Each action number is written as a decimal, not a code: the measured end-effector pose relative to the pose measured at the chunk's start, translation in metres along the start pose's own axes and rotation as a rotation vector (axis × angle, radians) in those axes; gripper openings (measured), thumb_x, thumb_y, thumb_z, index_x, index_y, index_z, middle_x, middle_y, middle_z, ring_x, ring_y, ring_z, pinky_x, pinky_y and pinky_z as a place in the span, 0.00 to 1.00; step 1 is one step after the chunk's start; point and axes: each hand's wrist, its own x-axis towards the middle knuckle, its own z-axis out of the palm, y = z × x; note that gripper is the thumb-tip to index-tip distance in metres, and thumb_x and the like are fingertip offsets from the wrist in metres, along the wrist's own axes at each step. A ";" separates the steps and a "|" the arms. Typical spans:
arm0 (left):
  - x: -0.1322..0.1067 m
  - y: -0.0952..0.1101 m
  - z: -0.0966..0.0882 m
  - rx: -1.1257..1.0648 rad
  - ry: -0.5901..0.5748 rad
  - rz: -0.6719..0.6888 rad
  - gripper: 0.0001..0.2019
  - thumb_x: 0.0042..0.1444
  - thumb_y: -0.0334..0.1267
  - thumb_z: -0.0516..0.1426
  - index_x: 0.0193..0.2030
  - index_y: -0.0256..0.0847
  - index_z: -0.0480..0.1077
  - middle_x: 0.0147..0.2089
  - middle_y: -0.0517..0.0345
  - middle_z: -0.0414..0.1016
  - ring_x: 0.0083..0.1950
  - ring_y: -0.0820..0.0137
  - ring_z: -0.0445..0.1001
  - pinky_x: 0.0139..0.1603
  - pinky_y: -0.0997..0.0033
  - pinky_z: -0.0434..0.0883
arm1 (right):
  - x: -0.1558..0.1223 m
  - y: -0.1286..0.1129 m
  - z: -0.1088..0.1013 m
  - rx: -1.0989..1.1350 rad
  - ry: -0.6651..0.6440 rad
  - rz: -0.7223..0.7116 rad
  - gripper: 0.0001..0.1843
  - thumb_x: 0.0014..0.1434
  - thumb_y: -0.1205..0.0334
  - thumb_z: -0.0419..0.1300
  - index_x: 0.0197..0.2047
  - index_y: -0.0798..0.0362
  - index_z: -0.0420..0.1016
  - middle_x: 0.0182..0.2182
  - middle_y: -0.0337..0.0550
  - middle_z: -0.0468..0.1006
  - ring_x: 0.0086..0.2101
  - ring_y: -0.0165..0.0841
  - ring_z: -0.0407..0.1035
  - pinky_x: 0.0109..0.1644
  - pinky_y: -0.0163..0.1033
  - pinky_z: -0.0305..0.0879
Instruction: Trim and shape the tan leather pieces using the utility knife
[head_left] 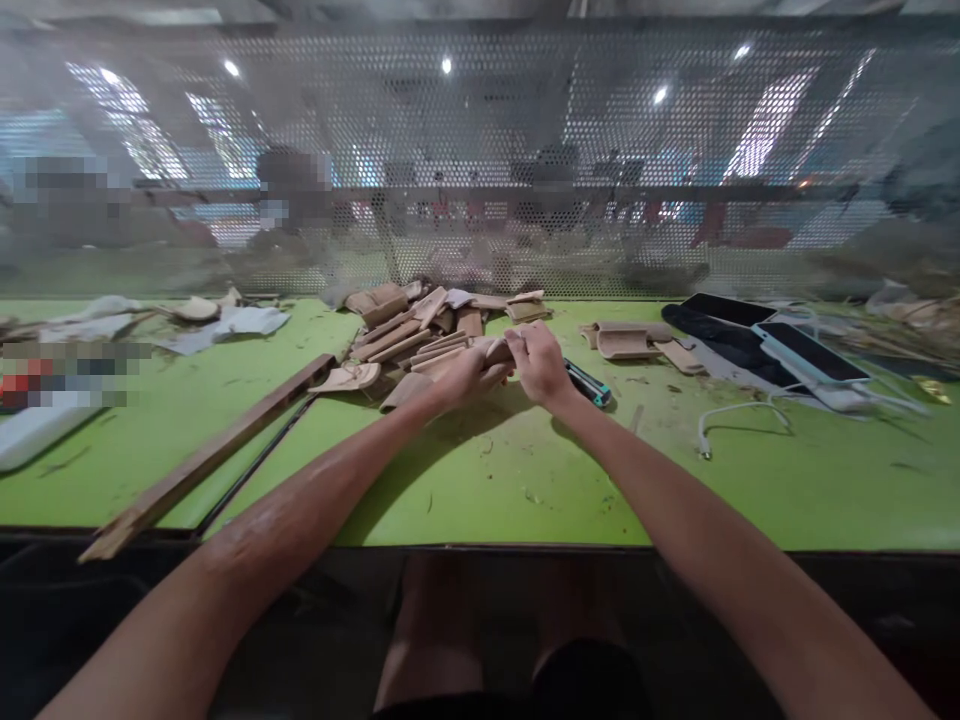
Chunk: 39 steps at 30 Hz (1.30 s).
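Note:
My left hand [465, 374] and my right hand [541, 362] are close together over the table, both with closed fingers. Between them they grip a small tan-brown piece [496, 352], mostly covered by the fingers; its material is unclear. Just behind and to the left lies a heap of similar flat and curved brown pieces [401, 335], stacked loosely. A teal and black utility knife [589, 383] rests on the table beside my right wrist, partly hidden by it.
A long wooden strip [217, 445] overhangs the front edge of the green table [495, 490]. Curved brown pieces [626, 340], a phone [814, 352] and a white cable [742, 408] lie right. A perforated metal screen [465, 120] stands behind, with people beyond it.

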 end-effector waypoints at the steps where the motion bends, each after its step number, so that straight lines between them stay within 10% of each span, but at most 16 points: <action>1: 0.000 0.001 0.000 -0.026 -0.004 0.010 0.08 0.62 0.41 0.55 0.38 0.39 0.66 0.34 0.56 0.75 0.33 0.72 0.71 0.34 0.73 0.67 | 0.000 0.002 0.001 0.008 0.010 0.014 0.27 0.73 0.43 0.41 0.29 0.49 0.67 0.31 0.46 0.72 0.39 0.40 0.65 0.46 0.44 0.60; 19: -0.004 0.006 -0.003 -0.115 -0.021 -0.055 0.15 0.63 0.48 0.54 0.31 0.39 0.63 0.27 0.60 0.69 0.26 0.75 0.64 0.27 0.75 0.63 | -0.001 -0.011 -0.012 -0.081 -0.056 -0.024 0.26 0.74 0.48 0.42 0.33 0.50 0.71 0.34 0.47 0.77 0.36 0.37 0.68 0.43 0.40 0.58; 25: -0.002 0.009 0.000 -0.164 -0.008 0.010 0.14 0.66 0.48 0.50 0.43 0.38 0.68 0.37 0.55 0.75 0.34 0.72 0.72 0.35 0.73 0.69 | -0.002 -0.001 -0.009 -0.163 -0.074 0.141 0.23 0.73 0.50 0.47 0.30 0.50 0.71 0.32 0.49 0.77 0.36 0.40 0.68 0.41 0.42 0.58; 30: -0.004 0.009 -0.002 -0.110 -0.031 -0.054 0.16 0.64 0.50 0.53 0.32 0.39 0.63 0.27 0.61 0.68 0.27 0.75 0.64 0.28 0.75 0.64 | -0.004 -0.009 -0.010 -0.085 -0.004 -0.044 0.22 0.74 0.53 0.43 0.36 0.50 0.73 0.40 0.49 0.78 0.43 0.39 0.68 0.50 0.42 0.61; 39: -0.003 -0.009 -0.003 -0.160 -0.036 -0.018 0.17 0.65 0.52 0.53 0.40 0.37 0.70 0.33 0.56 0.74 0.31 0.72 0.69 0.32 0.73 0.67 | -0.002 -0.007 -0.005 -0.027 0.087 -0.034 0.20 0.72 0.54 0.47 0.32 0.49 0.74 0.39 0.50 0.75 0.44 0.43 0.63 0.53 0.50 0.63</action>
